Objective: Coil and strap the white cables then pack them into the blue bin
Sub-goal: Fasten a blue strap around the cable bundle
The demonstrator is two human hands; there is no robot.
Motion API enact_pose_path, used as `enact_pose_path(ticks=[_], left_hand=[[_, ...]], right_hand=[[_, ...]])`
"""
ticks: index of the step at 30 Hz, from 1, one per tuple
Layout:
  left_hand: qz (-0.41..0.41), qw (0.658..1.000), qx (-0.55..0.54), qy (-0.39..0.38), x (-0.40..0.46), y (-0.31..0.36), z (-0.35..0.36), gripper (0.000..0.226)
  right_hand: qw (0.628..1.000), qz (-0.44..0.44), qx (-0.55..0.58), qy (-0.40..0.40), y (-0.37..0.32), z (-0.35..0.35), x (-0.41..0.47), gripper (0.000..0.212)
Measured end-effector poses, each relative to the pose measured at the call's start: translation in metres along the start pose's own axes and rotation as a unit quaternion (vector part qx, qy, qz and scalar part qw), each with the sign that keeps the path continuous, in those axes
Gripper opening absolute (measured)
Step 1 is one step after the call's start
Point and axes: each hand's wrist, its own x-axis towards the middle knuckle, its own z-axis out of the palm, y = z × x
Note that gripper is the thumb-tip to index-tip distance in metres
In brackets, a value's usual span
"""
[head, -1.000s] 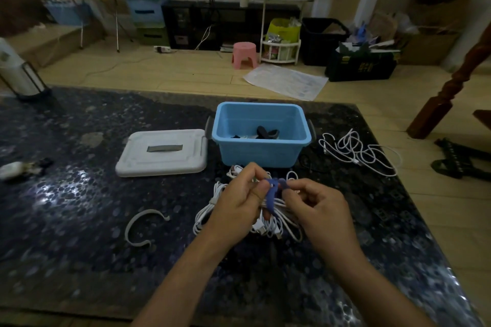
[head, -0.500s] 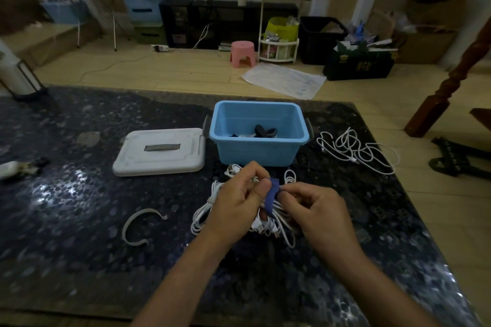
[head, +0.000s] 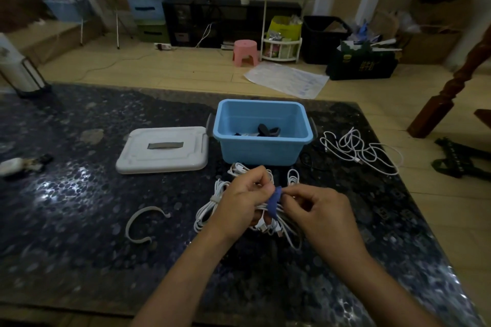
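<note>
Two hands meet over one bundle of white cable (head: 212, 210), which we hold just above the dark table (head: 79, 220), at 6 o'clock from the blue bin (head: 261, 151). Our left hand (head: 239, 204) curls around the gathered loops and pinches them near the top. Our right hand (head: 318, 212) pinches the free end of the blue strap (head: 273, 202) between thumb and forefinger, the other fingers loosely curled.

To do this wrap well, we judge that the left hand should keep the loops squeezed flat and together while the right draws the strap snug around the waist of the coil, then presses its end down onto itself. Pulling at an angle would probably let strands slip out at 6 o'clock, where the plug ends hang loose under our fingers.

The strap crosses the bundle right between the two grips, at 3 o'clock from the left thumb and touching the right fingertips; most of the coil fans out at 9 o'clock of the left hand.

Another loose white cable (head: 361, 151) lies uncoiled at 3 o'clock of the bin, and a pale spare strap (head: 138, 225) rests at 9 o'clock of our hands. The white lid (head: 162, 151) sits at 9 o'clock of the bin.
</note>
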Motion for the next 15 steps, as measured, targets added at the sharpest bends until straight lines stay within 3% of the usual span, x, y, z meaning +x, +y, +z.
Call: enact_pose_path(ticks=[8, 15], left_hand=[[-0.011, 0.999, 0.013, 0.052, -0.0005, 0.004, 0.0059, 0.018], [-0.007, 0.998, 0.008, 0.064, -0.0008, 0.0053, 0.0079, 0.018]], right_hand=[[0.998, -0.063, -0.029, -0.009, 0.0015, 0.0021, -0.0011, 0.016], [0.998, -0.063, -0.013, 0.008, 0.0021, -0.0007, 0.0028, 0.012]])
